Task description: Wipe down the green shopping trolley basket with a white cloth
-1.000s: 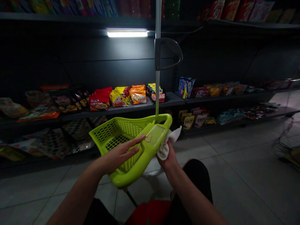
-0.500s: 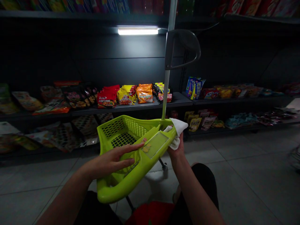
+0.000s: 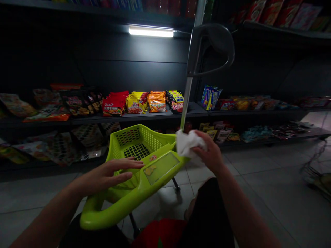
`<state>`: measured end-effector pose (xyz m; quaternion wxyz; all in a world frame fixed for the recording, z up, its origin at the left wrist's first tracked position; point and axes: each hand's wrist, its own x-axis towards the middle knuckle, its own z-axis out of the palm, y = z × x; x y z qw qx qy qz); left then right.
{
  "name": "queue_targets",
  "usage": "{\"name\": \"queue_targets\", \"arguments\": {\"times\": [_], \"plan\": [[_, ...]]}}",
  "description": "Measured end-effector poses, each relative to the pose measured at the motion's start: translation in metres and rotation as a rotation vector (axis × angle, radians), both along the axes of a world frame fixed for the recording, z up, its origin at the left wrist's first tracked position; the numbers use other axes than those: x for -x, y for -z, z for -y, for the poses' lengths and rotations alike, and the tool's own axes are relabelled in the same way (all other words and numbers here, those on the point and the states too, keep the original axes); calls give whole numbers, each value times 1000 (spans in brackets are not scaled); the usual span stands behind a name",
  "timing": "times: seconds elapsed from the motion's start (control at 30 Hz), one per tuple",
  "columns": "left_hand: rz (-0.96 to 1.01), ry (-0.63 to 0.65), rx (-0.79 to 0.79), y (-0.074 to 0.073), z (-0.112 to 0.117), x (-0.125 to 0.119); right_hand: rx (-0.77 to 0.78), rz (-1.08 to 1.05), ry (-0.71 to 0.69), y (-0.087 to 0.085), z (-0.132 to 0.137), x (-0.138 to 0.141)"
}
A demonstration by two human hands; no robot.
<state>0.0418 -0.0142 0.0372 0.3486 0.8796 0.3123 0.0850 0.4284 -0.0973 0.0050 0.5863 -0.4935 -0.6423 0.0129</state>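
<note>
A lime-green plastic shopping basket (image 3: 137,172) with a mesh floor and a clear label panel (image 3: 161,168) stands on a cart frame in front of me. My left hand (image 3: 108,175) rests flat on its near side, fingers apart. My right hand (image 3: 208,150) grips a bunched white cloth (image 3: 187,143) against the basket's far corner, at the foot of a metal pole (image 3: 188,100). A dark curved handle (image 3: 210,48) tops the pole.
Dark store shelves hold snack packets (image 3: 137,103) in rows, with a lit tube lamp (image 3: 151,31) above them. A tiled floor (image 3: 271,172) runs along the shelves. Part of a wire cart (image 3: 317,179) shows at the right edge.
My right hand has come up from under the basket's far rim to over it, with the cloth bunched tighter. The basket sits lower-left in view, and the handle looks larger.
</note>
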Motion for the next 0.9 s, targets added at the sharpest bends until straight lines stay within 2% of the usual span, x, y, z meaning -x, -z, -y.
{"name": "queue_targets", "arguments": {"times": [0.07,0.1,0.17,0.27,0.33,0.43,0.5,0.57,0.67,0.8,0.9], "plan": [[20,-30,0,-2,3,-2,223,459,-255,-26,-18,-2],[35,-41,6,-4,6,-3,316,638,-323,-37,-28,-1],[42,-62,37,-5,16,-2,450,905,-333,-53,-45,3],[-17,-106,82,-5,42,4,503,1099,-234,-62,-55,8],[-44,-114,23,-4,64,8,477,1100,-171,-58,-49,9],[-141,-90,-89,-3,87,13,417,997,-59,-46,-25,11],[-178,-65,-109,-4,93,18,352,909,3,-38,-5,13],[-176,-24,-112,-5,92,24,292,855,-7,-36,13,15],[-142,46,-130,-6,84,34,342,879,-171,-46,26,15],[-102,122,-175,-8,63,36,533,960,-518,-69,16,4],[-111,119,-213,-9,43,32,499,965,-599,-67,5,-12]]}}
